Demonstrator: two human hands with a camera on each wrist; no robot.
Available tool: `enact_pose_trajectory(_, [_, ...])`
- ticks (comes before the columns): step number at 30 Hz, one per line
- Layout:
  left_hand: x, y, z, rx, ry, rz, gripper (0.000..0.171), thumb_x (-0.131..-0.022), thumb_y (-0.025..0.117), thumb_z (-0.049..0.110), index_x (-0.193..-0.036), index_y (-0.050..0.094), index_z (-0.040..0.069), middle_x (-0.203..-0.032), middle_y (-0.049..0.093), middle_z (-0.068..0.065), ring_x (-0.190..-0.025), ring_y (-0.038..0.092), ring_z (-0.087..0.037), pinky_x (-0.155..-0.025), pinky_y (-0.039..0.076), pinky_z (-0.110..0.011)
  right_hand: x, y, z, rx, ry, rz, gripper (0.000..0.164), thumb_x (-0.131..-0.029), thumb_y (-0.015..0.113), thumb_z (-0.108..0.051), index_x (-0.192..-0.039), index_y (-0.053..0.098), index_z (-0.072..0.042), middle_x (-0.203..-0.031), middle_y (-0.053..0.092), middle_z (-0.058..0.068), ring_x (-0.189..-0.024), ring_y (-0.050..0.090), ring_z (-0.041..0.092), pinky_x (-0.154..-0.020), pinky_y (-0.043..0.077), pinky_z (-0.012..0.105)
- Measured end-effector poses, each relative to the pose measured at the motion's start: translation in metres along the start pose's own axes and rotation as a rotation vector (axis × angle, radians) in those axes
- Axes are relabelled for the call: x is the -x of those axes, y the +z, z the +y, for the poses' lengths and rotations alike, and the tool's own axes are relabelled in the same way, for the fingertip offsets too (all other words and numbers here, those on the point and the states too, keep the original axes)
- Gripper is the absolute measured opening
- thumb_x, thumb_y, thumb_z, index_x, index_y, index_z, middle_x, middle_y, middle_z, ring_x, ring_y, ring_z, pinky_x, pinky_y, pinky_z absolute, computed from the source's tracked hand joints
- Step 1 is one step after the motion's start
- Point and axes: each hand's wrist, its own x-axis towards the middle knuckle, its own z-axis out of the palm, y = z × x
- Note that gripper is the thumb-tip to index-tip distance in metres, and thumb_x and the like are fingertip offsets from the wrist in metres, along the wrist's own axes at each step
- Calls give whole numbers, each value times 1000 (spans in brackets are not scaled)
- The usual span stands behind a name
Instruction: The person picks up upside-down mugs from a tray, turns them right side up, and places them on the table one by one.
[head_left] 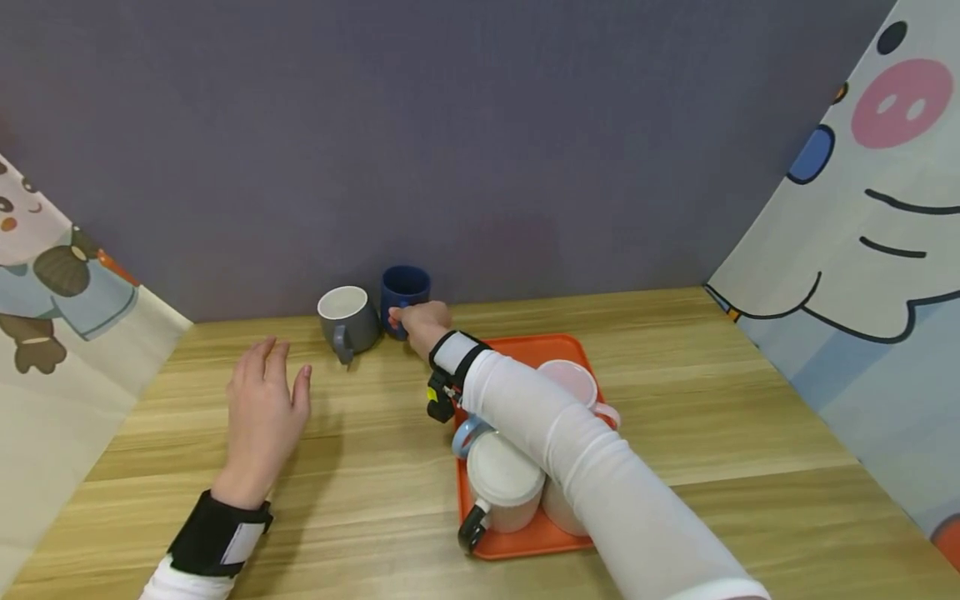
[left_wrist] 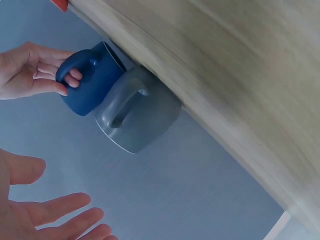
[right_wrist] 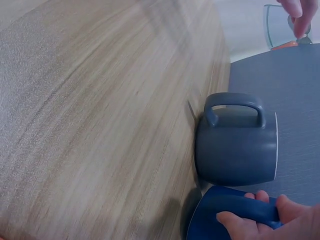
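At the back of the table, my right hand grips the handle of a dark blue mug, its fingers passing through the handle in the left wrist view. In that view the blue mug looks tilted beside a grey mug. The grey mug, white inside, stands upright just left of the blue one, handle facing forward. My left hand hovers over the table's left part, fingers extended, holding nothing. In the right wrist view the blue mug is partly cut off by the frame edge.
An orange tray lies under my right forearm. On it are a white mug with a black handle, a pink mug, a light blue handle and another partly hidden mug. A grey wall rises behind the table.
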Motion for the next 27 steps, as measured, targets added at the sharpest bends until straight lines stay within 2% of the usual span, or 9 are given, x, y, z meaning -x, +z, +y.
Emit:
enact_pose_trajectory(3, [1, 0, 0, -3, -1, -6, 39, -86, 64, 7, -116, 53, -16, -125, 49, -35, -120, 41, -52, -93, 32, -65, 0, 1, 1, 24, -10, 1, 18, -75, 77, -1, -91, 71, 4, -84, 73, 15, -79, 72, 26, -71, 54, 29])
enact_pose_trajectory(7, [1, 0, 0, -9, 4, -6, 39, -86, 64, 7, -115, 53, -17, -125, 49, -35, -119, 41, -52, -91, 32, -65, 0, 0, 3, 70, -19, 2, 17, -74, 79, -5, -88, 72, 2, -80, 74, 12, -76, 72, 22, -57, 45, 18])
enact_pose_trajectory(15, [2, 2, 0, -11, 2, -14, 39, -86, 64, 7, -115, 54, -17, -125, 49, -35, -119, 41, -52, -93, 32, -65, 3, 0, 7, 169, -28, 23, 17, -73, 82, -9, -85, 73, -2, -75, 73, 8, -75, 72, 21, -65, 48, 20])
enact_pose_trajectory(23, [1, 3, -2, -13, -3, -10, 38, -86, 64, 7, -115, 54, -17, -124, 49, -36, -118, 42, -52, -94, 32, -65, 2, 2, 9, 172, -28, 42, 18, -70, 82, -4, -85, 72, 1, -74, 73, 10, -72, 72, 22, -56, 48, 19])
enact_pose_trajectory(27, [2, 2, -2, -14, -4, -18, 38, -87, 64, 7, -115, 53, -17, -124, 49, -35, -119, 41, -52, -93, 32, -65, 3, 1, 8, 195, -23, 31, 13, -71, 81, -5, -81, 74, -1, -74, 73, 9, -73, 72, 21, -57, 50, 21])
